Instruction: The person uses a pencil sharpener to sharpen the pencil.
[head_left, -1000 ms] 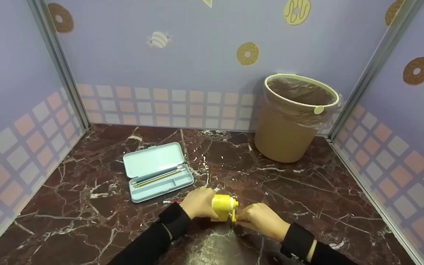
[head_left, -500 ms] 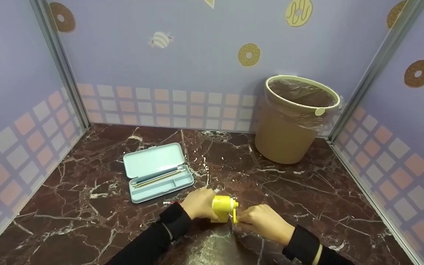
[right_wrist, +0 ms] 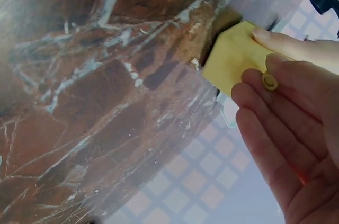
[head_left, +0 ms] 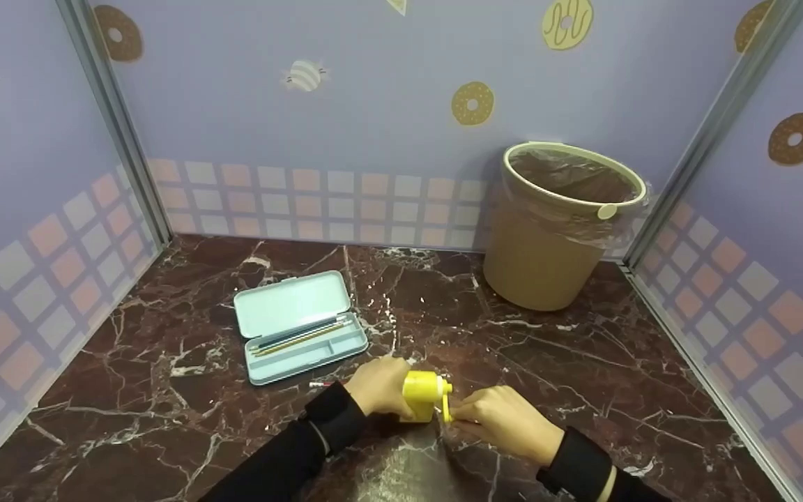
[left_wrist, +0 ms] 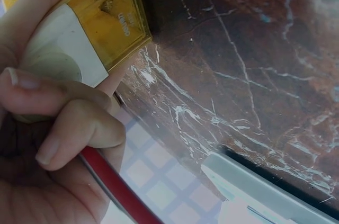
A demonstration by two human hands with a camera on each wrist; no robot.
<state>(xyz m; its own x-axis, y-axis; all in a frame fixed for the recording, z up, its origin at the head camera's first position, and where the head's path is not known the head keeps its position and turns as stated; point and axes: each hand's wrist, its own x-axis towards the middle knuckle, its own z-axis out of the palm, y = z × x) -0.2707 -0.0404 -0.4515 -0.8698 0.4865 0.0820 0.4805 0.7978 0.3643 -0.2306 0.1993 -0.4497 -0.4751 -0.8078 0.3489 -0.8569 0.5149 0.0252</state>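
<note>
My left hand (head_left: 378, 385) grips a yellow crank pencil sharpener (head_left: 419, 394) from its left side, low over the dark marble-patterned table. A red pencil (left_wrist: 119, 189) runs past the curled fingers in the left wrist view; its pale end shows left of the hand in the head view. In the left wrist view, dark bits lie inside the sharpener's see-through amber shavings drawer (left_wrist: 114, 17). With thumb and fingers, my right hand (head_left: 506, 422) pinches the end of the crank handle (head_left: 446, 408), which points downward. Its ring-shaped knob (right_wrist: 269, 81) shows between the fingertips in the right wrist view.
A light-blue pencil case (head_left: 293, 304) lies open behind the left hand, with several pencils (head_left: 298, 337) inside. At the back right stands a brown lined bin (head_left: 541, 258). Small pale crumbs (head_left: 389, 310) are scattered over the table. Patterned walls (head_left: 373, 104) enclose the back and sides.
My right hand has shifted slightly right and toward me, still pinching the crank handle. The left hand and sharpener stay nearly in place.
</note>
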